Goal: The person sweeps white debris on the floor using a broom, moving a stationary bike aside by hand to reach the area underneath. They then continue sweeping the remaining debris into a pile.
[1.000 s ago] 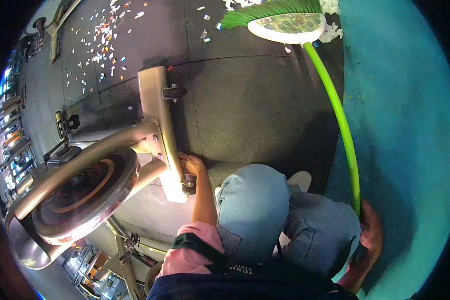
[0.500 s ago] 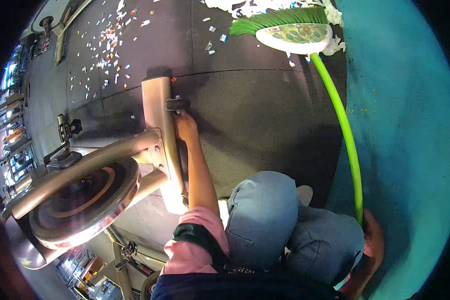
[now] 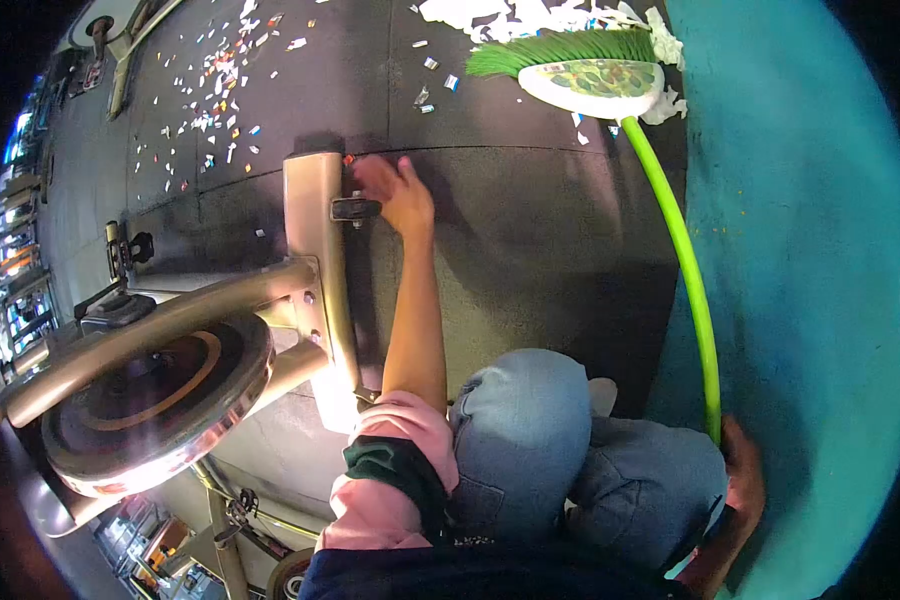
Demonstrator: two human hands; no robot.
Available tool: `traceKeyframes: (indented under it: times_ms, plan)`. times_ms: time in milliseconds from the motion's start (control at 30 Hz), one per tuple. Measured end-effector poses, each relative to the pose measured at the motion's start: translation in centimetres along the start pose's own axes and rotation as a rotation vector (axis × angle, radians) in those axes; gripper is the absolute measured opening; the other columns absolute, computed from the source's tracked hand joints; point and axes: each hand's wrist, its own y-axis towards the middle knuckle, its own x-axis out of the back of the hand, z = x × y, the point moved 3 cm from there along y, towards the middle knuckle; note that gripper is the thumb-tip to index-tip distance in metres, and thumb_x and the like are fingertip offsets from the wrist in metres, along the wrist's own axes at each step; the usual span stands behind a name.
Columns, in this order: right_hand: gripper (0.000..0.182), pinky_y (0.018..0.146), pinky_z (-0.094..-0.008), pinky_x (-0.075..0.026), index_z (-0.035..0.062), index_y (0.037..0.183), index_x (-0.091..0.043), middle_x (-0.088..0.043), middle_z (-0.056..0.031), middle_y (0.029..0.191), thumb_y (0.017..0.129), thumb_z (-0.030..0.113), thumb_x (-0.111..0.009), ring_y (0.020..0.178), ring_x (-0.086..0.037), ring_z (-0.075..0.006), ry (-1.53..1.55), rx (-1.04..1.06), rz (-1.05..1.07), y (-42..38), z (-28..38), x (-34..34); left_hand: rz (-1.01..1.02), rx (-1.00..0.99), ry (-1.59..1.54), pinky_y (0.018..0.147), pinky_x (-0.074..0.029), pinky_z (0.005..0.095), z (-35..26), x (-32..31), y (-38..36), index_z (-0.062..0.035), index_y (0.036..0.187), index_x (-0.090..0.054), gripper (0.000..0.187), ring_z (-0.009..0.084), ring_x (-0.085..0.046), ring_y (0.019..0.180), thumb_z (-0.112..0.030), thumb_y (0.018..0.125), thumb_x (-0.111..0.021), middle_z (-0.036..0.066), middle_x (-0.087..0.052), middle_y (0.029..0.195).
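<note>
My right hand [image 3: 744, 472] is closed around the lower end of a bright green broom handle [image 3: 685, 250]. At its far end the broom head [image 3: 592, 85], white with a leafy pattern and green bristles, lies against scattered paper. My left hand [image 3: 398, 192] is open, thumb apart and fingers slightly blurred, with nothing seen in it. It hovers just beside a small black wheel [image 3: 354, 209] on the base bar [image 3: 315, 220] of an exercise bike. A tiny red scrap [image 3: 349, 160] lies near its fingertips.
Small paper scraps [image 3: 220, 90] are strewn over the dark mat floor [image 3: 510, 240]. Crumpled white paper [image 3: 470, 12] lies beyond the bristles. A teal surface [image 3: 800, 250] runs along the right. The bike's flywheel [image 3: 160, 400] is at left, with more gym equipment [image 3: 235, 530] behind.
My left hand has moved forward and right, away from beneath the small wheel, and its fingers have spread. My right hand and the broom are nearly unchanged.
</note>
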Motion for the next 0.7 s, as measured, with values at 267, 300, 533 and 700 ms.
traceKeyframes:
  times_ms: [267,300,533,700]
  plan:
    - [0.037,0.061,-0.0319,-0.04,0.004,0.1,-0.049,-0.056,-0.0128,0.074,0.069,0.021,-0.062,0.065,-0.048,-0.0188,-0.062,-0.045,-0.027,-0.2,0.2,0.1,-0.054,-0.013,-0.117,0.106,-0.007,0.0418,1.4,1.2,0.4,-0.0033,0.137,-0.006,0.067,0.0321,-0.008,0.132,-0.047,0.09,-0.027,0.018,-0.009,0.142]
    - [0.037,0.062,-0.0317,-0.04,0.0041,0.102,-0.049,-0.056,-0.0129,0.074,0.069,0.018,-0.061,0.065,-0.049,-0.0193,-0.233,-0.044,-0.023,-0.3,0.5,0.2,-0.001,0.083,-0.088,0.106,-0.007,0.0423,1.9,1.1,0.2,-0.0031,0.137,-0.006,0.069,0.0325,-0.01,0.131,-0.048,0.089,-0.028,0.019,-0.01,0.142]
    - [0.037,0.06,-0.0308,-0.04,0.0043,0.103,-0.049,-0.058,-0.0114,0.077,0.069,0.012,-0.06,0.066,-0.05,-0.0182,-0.083,0.021,-0.02,0.0,-0.4,0.1,0.053,-0.187,-0.036,0.105,-0.012,0.0436,-1.9,-0.5,1.8,0.0028,0.132,-0.022,0.062,0.0357,-0.014,0.13,-0.04,0.09,-0.036,0.025,-0.016,0.138]
    - [0.034,0.058,-0.0307,-0.039,0.0044,0.101,-0.049,-0.056,-0.0096,0.074,0.069,0.011,-0.06,0.064,-0.048,-0.0167,-0.107,0.051,-0.041,-0.5,1.2,0.1,-0.012,-0.272,-0.159,0.105,-0.011,0.0421,-5.4,3.0,-1.6,0.0053,0.131,-0.023,0.059,0.0382,-0.011,0.13,-0.034,0.091,-0.037,0.026,-0.017,0.138]
